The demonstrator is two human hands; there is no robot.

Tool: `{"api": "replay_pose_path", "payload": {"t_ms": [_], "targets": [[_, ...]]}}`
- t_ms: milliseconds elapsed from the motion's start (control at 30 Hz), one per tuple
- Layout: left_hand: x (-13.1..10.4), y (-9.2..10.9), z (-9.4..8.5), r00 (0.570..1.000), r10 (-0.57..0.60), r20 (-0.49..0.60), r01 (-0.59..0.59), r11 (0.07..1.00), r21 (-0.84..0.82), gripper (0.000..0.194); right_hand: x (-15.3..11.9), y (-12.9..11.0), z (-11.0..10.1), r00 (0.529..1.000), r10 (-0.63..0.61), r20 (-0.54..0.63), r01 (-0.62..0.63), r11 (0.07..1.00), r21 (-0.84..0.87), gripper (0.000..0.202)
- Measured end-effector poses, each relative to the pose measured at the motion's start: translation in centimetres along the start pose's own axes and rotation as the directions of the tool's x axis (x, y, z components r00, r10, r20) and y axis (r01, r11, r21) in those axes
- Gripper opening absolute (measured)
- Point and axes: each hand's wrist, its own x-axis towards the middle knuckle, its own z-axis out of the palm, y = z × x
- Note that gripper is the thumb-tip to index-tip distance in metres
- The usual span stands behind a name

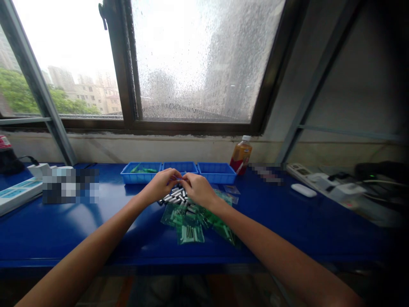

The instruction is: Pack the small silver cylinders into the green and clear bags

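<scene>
Head view: our left hand [162, 185] and right hand [201, 189] meet, fingertips pinched, over small silver pieces [176, 196]; what they grasp, we cannot tell. Nearer the tabletop's [128, 241] front edge, green packets [191, 234] look light, slippery, best taken by a corner.

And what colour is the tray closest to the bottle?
The tray is plain blue; it shows best in the head view.

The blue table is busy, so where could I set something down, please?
Bare: front left, between the power strip and left arm; right, between the right arm and white object. Crowded: the middle, with left hand, right hand, metal pieces and green bags before the blue trays.
</scene>
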Motion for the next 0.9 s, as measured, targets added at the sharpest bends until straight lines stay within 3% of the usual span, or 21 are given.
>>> {"api": "replay_pose_path", "payload": {"t_ms": [133,567,900], "targets": [[0.1,0.2,-0.1,0.999,0.015,-0.049,-0.011,0.997,0.073,0.012,0.0,-0.1,0.0,1.0,-0.003,-0.002,0.003,1.0,0.018,0.02],[-0.1,1.0,-0.2,0.994,-0.003,-0.113,0.01,0.998,0.061,0.016,-0.2,-0.6,-0.7,0.999,-0.046,-0.011,0.046,0.997,-0.055,0.019],[-0.1,1.0,-0.2,0.992,0.064,-0.113,-0.051,0.992,0.12,0.015,0.2,-0.1,-0.6,0.998,-0.009,-0.067,0.014,0.997,0.071,0.03]]}}
